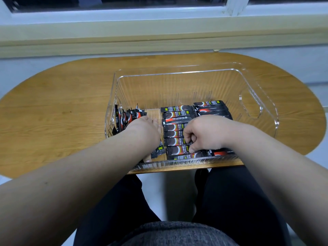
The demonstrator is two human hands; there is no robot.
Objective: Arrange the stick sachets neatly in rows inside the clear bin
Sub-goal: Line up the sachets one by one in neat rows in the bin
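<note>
Stick sachets (177, 127) lie flat in the clear bin (177, 82), near right, long axes left-right. The right hand (202, 137) pinches one; the left hand (147, 129) hides its fingers, grip unclear.

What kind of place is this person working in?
Likely a home or office room: an oval wooden table stands below a window sill, with one clear bin of stick sachets on it.
</note>
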